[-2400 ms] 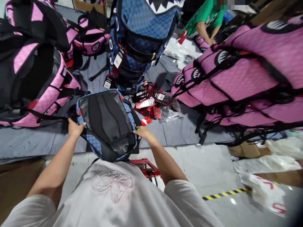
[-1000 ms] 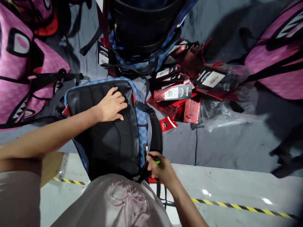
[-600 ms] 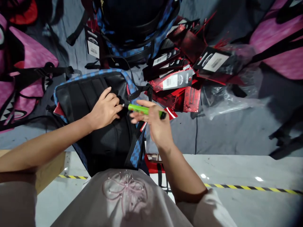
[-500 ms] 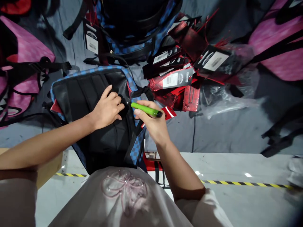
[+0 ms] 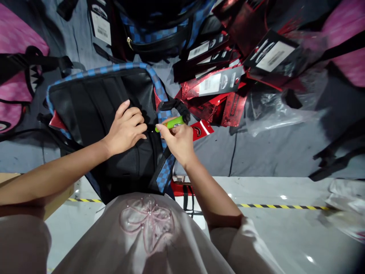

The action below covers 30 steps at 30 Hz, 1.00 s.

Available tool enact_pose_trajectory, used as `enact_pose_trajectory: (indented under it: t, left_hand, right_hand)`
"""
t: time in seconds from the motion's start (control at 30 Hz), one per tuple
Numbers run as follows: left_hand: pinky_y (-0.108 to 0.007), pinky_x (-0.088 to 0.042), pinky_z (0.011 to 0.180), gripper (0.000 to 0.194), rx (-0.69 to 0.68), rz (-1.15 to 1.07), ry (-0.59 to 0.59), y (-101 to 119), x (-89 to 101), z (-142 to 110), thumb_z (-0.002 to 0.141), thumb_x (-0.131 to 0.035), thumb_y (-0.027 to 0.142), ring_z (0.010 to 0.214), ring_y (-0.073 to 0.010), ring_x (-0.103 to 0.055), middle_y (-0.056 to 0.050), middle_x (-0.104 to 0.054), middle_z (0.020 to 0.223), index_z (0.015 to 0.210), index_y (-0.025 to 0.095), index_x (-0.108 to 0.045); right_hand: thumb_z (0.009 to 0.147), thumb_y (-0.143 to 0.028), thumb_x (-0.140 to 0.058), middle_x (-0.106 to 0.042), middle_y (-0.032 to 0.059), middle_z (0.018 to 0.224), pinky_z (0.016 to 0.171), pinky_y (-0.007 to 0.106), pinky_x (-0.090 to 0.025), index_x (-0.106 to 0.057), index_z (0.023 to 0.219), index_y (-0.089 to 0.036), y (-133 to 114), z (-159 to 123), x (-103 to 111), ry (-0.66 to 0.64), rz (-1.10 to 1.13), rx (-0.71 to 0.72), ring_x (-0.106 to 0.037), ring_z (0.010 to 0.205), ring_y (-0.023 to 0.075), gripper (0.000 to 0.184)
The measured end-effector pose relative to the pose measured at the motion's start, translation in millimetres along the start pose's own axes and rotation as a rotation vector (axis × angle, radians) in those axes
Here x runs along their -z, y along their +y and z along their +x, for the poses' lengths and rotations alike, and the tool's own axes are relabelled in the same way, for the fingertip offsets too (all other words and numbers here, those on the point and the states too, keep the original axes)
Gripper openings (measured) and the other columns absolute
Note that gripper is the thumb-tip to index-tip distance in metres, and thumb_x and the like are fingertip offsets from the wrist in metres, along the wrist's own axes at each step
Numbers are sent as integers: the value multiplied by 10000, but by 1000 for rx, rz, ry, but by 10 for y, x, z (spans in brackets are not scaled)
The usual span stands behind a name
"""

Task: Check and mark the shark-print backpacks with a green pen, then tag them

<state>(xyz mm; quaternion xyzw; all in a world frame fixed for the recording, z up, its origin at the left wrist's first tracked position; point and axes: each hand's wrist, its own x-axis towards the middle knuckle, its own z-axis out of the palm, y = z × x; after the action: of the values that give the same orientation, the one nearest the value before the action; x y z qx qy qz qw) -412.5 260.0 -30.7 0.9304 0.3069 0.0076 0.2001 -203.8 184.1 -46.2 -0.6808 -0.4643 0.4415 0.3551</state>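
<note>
A backpack (image 5: 119, 114) with a black padded back and blue checked edging lies on the grey-covered table, close against my body. My left hand (image 5: 125, 127) is on the black panel, fingers bent and tips pressed into it near a dark fold. Its thumb is mostly hidden. In my right hand (image 5: 179, 142), at the checked side edge, is a bright green stick-shaped tool (image 5: 172, 123) with a printed mark. The tool's left end points at the fold by my left fingertips. A red tag (image 5: 201, 130) shows beside my right hand.
Another blue checked backpack (image 5: 159, 38) stands behind. Right of it lie a heap of black and red hang tags (image 5: 213, 83) and a clear plastic bag (image 5: 265, 114). Pink bags (image 5: 17, 68) lie left and far right. Yellow-black tape (image 5: 285, 206) marks the floor.
The view has shifted slightly. My right hand has turned the green tool and closed further around it, hiding more of its length. My left hand stays at nearly the same spot on the backpack.
</note>
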Motion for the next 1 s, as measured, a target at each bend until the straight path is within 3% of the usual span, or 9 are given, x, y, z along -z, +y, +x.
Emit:
enact_pose_trajectory:
  t: [0.37, 0.63, 1.0]
  left_hand:
    - [-663, -182, 1254, 362, 10, -14, -31, -9, 6, 48, 1023, -478, 508, 1249, -279, -541, -46, -676, 1009, 924, 217, -670]
    - [-660, -187, 1254, 428, 9, 10, -46, -15, -11, 66, 1041, -416, 536, 1254, -276, -535, -53, -677, 1037, 927, 207, -664]
    - [-645, -120, 1277, 441, 32, -14, -62, -55, -74, 49, 1040, -399, 550, 1281, -272, -521, -49, -666, 1046, 929, 199, -641]
  right_hand:
    - [938, -561, -641, -582, -17, 546, 590, 268, -439, -673, 711, -186, 8, 66, 26, -46, -123, 32, -595, 558, 145, 439]
    - [940, -507, -642, -728, 34, 797, 627, 271, -454, -713, 835, -184, 36, 76, 65, -105, -63, 57, -653, 685, 162, 347]
    - [910, -409, -697, -737, 15, 867, 678, 271, -502, -712, 909, -183, 110, -20, 93, -102, 116, 72, -638, 680, 133, 226]
